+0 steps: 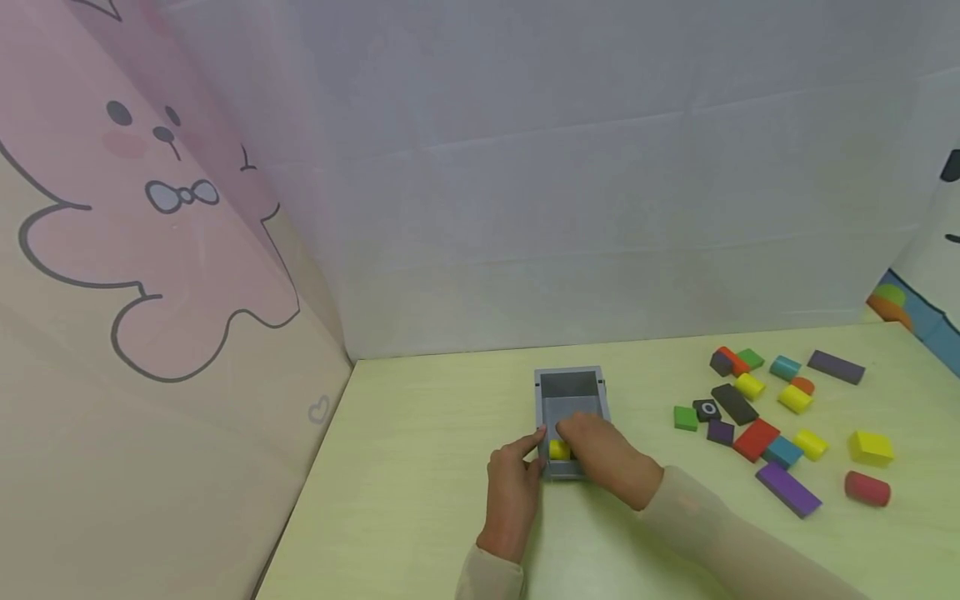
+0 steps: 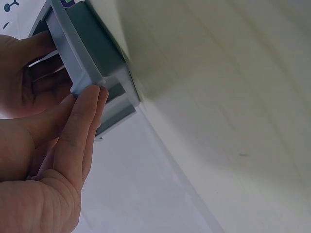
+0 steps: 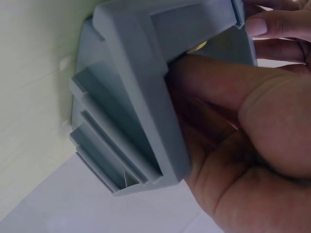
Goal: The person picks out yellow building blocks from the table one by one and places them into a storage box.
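Observation:
A grey plastic box (image 1: 570, 405), open at the top, stands on the table with a yellow block (image 1: 559, 450) at its near left end. My left hand (image 1: 512, 492) rests against the box's near left side. Its fingers (image 2: 82, 121) lie fairly straight, their tips touching the corner of the rim. From the right, my right hand (image 1: 609, 454) reaches over the rim into the box. Its fingertips are hidden inside, so what they touch or hold does not show. A sliver of yellow appears beyond the right thumb (image 3: 214, 80) in the right wrist view.
Several coloured blocks lie scattered to the right, among them a purple bar (image 1: 788, 489), a red cylinder (image 1: 867, 489), a yellow block (image 1: 871, 448) and a black bar (image 1: 735, 404). A pale curtain (image 1: 600, 208) hangs behind the table, and a printed cloth (image 1: 180, 275) on the left.

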The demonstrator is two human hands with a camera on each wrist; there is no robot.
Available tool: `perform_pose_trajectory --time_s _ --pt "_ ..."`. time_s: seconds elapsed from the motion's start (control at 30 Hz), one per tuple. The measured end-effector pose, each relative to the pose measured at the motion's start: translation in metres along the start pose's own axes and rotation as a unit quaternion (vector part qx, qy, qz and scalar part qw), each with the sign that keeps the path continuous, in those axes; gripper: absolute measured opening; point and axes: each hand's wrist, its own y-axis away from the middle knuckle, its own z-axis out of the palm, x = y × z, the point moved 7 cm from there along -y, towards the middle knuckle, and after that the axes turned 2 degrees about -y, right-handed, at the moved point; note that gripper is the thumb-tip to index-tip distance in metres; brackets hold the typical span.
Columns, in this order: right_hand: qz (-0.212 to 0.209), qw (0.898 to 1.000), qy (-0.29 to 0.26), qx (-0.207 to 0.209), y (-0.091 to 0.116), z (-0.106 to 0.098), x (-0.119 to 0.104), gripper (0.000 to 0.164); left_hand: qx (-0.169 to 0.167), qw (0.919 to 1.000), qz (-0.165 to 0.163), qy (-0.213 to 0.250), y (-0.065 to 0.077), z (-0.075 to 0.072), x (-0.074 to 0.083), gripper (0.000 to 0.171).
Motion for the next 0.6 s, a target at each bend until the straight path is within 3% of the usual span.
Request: perform_pose_trajectory --time_s 0.6 --pt "0.003 1.0 -0.015 -0.012 -0.0019 0.005 0.0026 0.027 -0.01 0.9999 -0.003 0.009 -0.0003 0.0008 -0.0016 0.045"
